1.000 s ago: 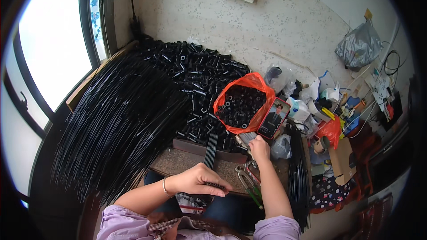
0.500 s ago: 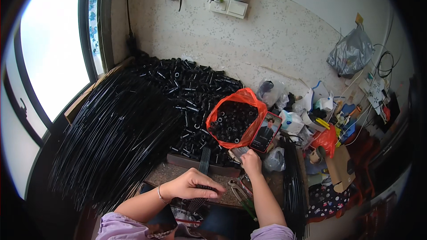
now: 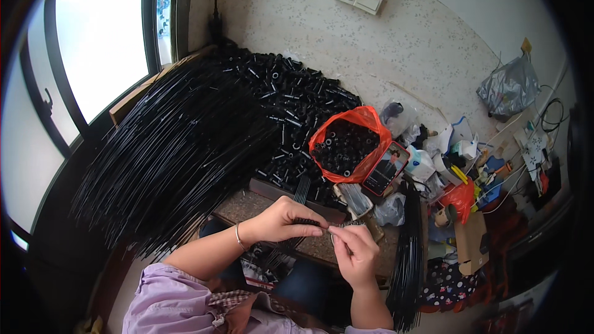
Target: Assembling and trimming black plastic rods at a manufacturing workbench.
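My left hand is closed round a small bundle of thin black rods; their ends stick out above and below the fist. My right hand meets its fingertips just above the table's front edge. Its thumb and forefinger are pinched together, and whatever they hold is too small to make out. Beyond the right hand lies a small open box with greyish contents. Pliers seen earlier by the table edge are now mostly hidden behind my right hand.
A large sheaf of black rods leans at the left. Black tubular parts are heaped behind. An orange bag holds black ring-shaped parts, with a phone leaning on it. More rods hang at the right, beside clutter and a cardboard box.
My right hand has come away from the small box beside the phone, back to my left fingertips. The left hand keeps the rods. The whole view has shifted a little.
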Demonstrator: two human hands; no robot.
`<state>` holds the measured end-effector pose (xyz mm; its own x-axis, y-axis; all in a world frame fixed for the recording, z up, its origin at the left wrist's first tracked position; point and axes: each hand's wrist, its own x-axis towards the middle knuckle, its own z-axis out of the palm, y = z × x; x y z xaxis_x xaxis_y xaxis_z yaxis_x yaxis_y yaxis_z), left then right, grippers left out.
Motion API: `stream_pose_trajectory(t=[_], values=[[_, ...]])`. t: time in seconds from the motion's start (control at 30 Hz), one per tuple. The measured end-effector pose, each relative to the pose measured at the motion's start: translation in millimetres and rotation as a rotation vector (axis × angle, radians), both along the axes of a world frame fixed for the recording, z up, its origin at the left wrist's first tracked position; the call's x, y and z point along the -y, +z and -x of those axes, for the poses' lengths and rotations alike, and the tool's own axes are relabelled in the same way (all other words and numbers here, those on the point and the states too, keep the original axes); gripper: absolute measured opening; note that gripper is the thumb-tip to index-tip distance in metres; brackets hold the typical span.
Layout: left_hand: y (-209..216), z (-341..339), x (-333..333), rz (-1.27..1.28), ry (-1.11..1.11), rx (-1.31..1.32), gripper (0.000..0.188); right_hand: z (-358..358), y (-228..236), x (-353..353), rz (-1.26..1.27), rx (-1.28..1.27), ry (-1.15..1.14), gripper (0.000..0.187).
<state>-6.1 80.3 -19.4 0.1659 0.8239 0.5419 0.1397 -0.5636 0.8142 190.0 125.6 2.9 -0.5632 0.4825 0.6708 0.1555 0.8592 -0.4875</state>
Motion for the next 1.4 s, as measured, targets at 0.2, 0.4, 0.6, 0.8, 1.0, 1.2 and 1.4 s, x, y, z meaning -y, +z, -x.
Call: stream_pose_trajectory(t=[0.2, 0.4, 0.6, 0.8, 1.0, 1.2, 1.4], values=[[-2.1, -5.1, 4.1, -0.019, -0.003, -0.045, 0.020, -6.2, 2.5, 22.0, -0.205, 0.038, -0.149, 0.023], [-1.4, -11.2, 6.7, -0.040, -0.028, -0.052, 0.020, -11.1, 0.3, 23.6, -0.209, 0.034, -0.133, 0.025], [-5.9, -13.8, 7.1, -0.043, -0.084, -0.124, 0.024, -11.7, 3.6, 14.9, -0.307, 0.088, -0.006, 0.026], [-8.0, -14.1, 3.1, -0.121, -0.119, -0.051, 0.026, -1.3, 12.8, 3.7, -0.224, 0.014, 0.163, 0.037], [3.3, -7.9, 7.4, 0.373, -0.176, -0.299, 0.028, 11.7, 22.5, 5.0, -0.036, 0.030, 0.249, 0.029], [-91.4, -10.8, 18.1, 0.268, 0.182, -0.709, 0.064, 18.5, 22.1, 7.8, -0.147, 0.167, 0.240, 0.027], [-113.1, -12.8, 7.0, 0.048, 0.308, -1.190, 0.099, 11.9, 23.2, 42.9, 0.270, 0.374, 0.809, 0.023]])
